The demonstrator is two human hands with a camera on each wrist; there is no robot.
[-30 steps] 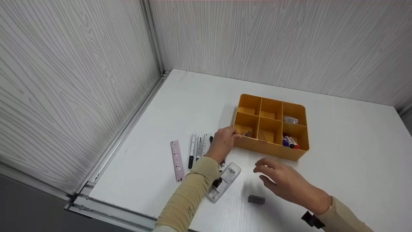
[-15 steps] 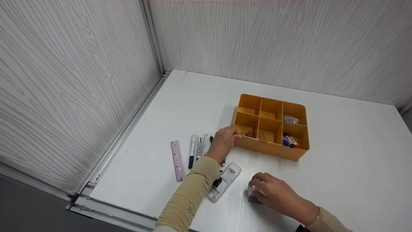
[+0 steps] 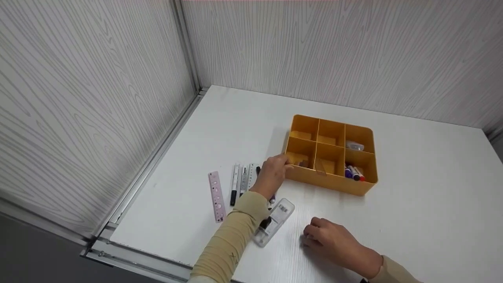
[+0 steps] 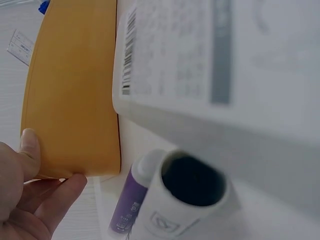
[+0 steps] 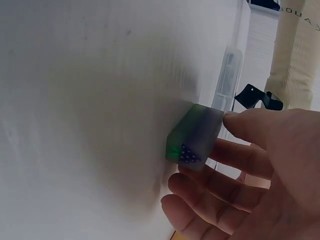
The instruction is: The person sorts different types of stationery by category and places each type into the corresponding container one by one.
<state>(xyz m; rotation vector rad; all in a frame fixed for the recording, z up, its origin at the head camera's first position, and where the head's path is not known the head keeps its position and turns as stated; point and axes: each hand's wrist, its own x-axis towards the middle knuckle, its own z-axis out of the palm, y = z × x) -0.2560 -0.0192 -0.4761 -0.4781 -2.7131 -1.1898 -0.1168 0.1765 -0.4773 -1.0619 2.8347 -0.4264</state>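
My left hand (image 3: pixel 272 175) grips the near left corner of an orange organizer box (image 3: pixel 330 185), thumb on its outer wall in the left wrist view. My right hand (image 3: pixel 334 241) is low over the table, right of a clear plastic case (image 3: pixel 281 214). In the right wrist view its thumb and fingers pinch a small eraser (image 5: pixel 195 135), greenish and purple-grey with a grape print, close to the tabletop. The head view hides this eraser behind the fingers. Inside the box, a front right compartment holds several markers (image 3: pixel 355 173); a clear item (image 3: pixel 355 146) lies behind them.
A pink ruler (image 3: pixel 216 196) lies on the left of the table. Beside it are a black-capped marker (image 3: pixel 234 182), a pen (image 3: pixel 243 179) and a white ruler (image 3: pixel 252 173), partly covered by the left arm. Wood-grain panels stand behind and at left.
My right hand has come down and slightly left onto the dark eraser and taken hold of it between thumb and fingers. The left hand and the box have stayed in place.
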